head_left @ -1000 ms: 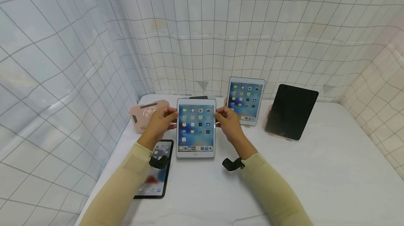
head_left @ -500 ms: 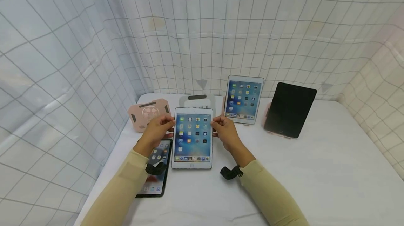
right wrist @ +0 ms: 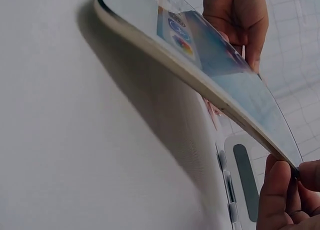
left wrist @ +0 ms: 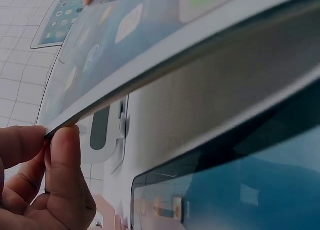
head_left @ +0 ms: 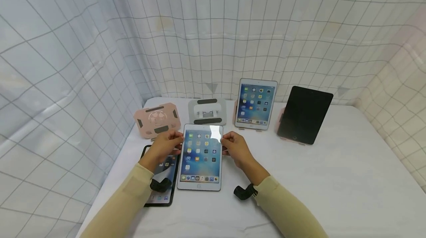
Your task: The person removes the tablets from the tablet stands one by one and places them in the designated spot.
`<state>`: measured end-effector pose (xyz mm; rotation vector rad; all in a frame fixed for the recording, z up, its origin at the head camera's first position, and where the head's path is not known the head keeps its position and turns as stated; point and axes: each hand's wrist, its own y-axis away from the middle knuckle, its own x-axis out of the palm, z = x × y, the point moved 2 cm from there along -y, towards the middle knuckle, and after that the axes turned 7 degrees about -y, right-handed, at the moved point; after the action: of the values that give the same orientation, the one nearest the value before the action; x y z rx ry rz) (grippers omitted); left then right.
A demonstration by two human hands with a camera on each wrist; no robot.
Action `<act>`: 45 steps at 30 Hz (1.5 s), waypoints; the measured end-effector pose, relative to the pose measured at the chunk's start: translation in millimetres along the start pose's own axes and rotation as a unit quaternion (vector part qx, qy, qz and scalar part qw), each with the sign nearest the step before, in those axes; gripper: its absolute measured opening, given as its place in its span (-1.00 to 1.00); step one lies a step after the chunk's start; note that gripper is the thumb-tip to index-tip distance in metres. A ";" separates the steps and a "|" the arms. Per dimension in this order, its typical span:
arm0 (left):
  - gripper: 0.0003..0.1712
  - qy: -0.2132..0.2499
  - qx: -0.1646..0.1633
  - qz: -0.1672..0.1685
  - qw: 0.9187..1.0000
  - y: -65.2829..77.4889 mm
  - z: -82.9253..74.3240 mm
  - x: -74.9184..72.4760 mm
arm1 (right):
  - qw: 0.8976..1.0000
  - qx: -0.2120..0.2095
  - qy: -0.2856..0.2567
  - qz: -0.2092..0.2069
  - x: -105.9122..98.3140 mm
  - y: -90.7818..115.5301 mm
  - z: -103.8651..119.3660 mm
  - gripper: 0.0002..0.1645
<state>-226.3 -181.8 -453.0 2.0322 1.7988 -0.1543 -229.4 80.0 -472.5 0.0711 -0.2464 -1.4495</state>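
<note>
A white-framed tablet [head_left: 201, 156] with a lit screen of app icons is held between both hands, tilted, its upper end raised toward the back. My left hand [head_left: 164, 147] pinches its left edge near the top between thumb and fingers. On the opposite edge, my right hand [head_left: 237, 148] pinches at about the same height. The right wrist view shows the tablet's lower end low over the white cloth, with a shadow under it. Just behind the tablet stands a grey tablet stand [head_left: 207, 111], bare. Partly beneath my left wrist lies a black-framed tablet [head_left: 168, 182], screen up.
At the back left stands a pink stand [head_left: 158, 120] with a round cutout pattern. Another white tablet [head_left: 256, 103] leans on a stand behind my right hand. Farther right, a black-screened tablet [head_left: 305, 115] leans on a pink stand. Grid-patterned curtains [head_left: 213, 38] enclose the white table [head_left: 332, 186].
Both hands have brought the white tablet down and toward me, away from the grey stand, which now shows fully behind it. The other tablets stay where they were.
</note>
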 end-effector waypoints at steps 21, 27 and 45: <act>-0.76 -0.021 -0.063 0.034 0.997 16.3 9.7 6.5 | 0.998 0.003 0.035 0.049 1.5 19.1 -13.7 -0.89; -0.80 -0.038 -0.078 0.027 0.996 18.0 12.0 9.5 | 0.997 -0.001 0.044 0.061 2.0 20.8 -17.0 -0.89; -0.85 -0.171 -0.048 -0.004 0.984 15.0 20.0 13.6 | 0.981 0.005 0.183 0.071 4.2 16.0 -19.5 -0.94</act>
<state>-205.9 -177.9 -472.4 1.8032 1.5677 -0.3864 -209.3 75.8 -487.8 0.3190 0.0427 -1.2667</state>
